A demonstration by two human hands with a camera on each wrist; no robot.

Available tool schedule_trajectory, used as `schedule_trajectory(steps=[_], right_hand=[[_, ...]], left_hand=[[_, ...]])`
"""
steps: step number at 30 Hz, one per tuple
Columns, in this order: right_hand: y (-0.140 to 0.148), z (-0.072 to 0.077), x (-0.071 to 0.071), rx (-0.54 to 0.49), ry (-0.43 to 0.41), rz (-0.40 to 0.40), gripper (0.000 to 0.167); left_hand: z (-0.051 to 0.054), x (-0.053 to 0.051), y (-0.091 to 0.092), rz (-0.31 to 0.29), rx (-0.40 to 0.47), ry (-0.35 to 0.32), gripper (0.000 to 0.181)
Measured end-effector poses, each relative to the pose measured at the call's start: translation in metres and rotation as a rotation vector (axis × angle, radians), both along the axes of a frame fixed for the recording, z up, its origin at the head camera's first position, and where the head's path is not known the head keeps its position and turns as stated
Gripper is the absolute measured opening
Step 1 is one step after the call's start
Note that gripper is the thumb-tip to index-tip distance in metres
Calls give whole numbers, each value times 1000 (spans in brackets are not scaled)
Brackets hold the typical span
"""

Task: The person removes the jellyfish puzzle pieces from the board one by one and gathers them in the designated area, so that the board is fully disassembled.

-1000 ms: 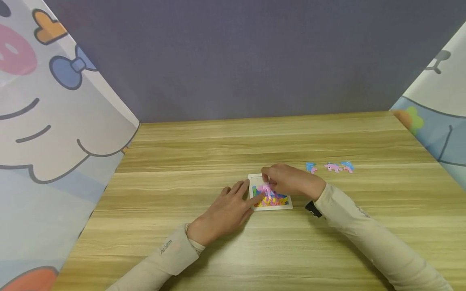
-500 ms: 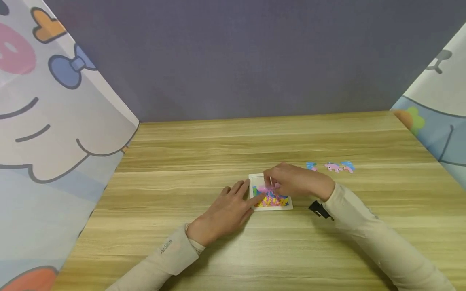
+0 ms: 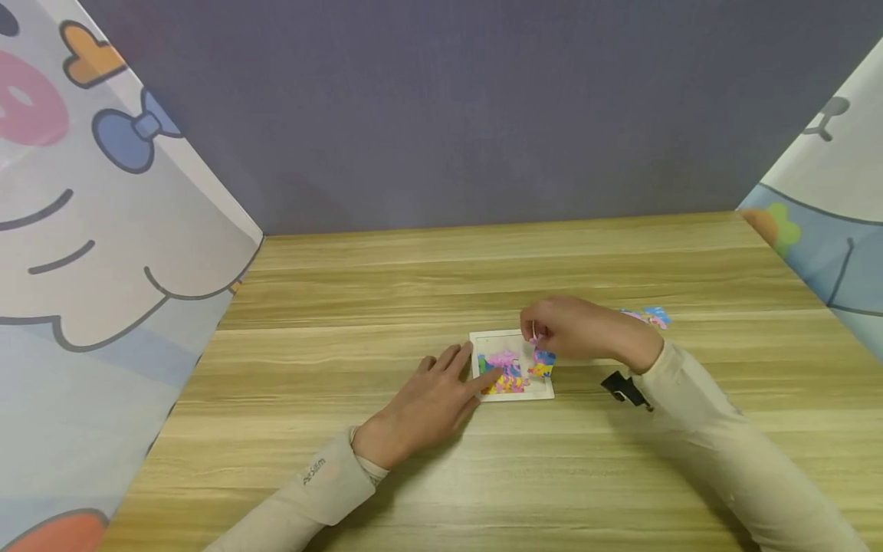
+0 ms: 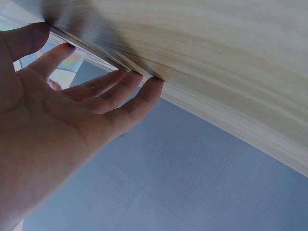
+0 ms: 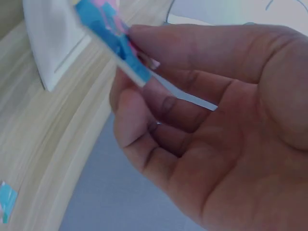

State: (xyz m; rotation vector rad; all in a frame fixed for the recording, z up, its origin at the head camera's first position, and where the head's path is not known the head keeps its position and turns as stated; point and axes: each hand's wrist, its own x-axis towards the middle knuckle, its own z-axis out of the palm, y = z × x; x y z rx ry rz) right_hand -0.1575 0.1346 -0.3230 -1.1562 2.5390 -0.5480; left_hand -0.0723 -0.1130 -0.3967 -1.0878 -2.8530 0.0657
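Note:
A white-framed puzzle tray (image 3: 510,335) lies on the table, with joined pink, blue and yellow pieces (image 3: 502,369) filling its lower left part. My left hand (image 3: 424,402) rests at the tray's left side, fingers mostly straight, one fingertip touching the pieces. In the left wrist view the fingertips touch the tray's edge and the table. Over the tray's right side, my right hand (image 3: 586,330) pinches a blue, pink and yellow puzzle piece (image 3: 543,363) between thumb and fingers. That piece (image 5: 110,38) hangs tilted in the right wrist view; whether it is several joined pieces I cannot tell.
More loose puzzle pieces (image 3: 655,316) lie to the right behind the right hand, partly hidden by it. A black clip (image 3: 626,389) hangs by the right sleeve. A dark grey panel (image 3: 441,115) stands along the table's back edge.
My right hand has moved right and up from the pieces, lifting a puzzle piece out. The tray's right part now shows bare bottom. My left hand stays in place.

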Motion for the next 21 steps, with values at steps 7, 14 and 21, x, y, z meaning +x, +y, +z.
schedule_trajectory(steps=[7,14,21], right_hand=[[10,-5,4,-97,75,16,22],[23,-6,9,-104,60,-67,20],[28,-4,10,-147,124,-124,20]], left_hand=[[0,0,1,6,-5,-4,45],[-1,0,1,-3,18,19,43],[-1,0,1,4,15,6,43]])
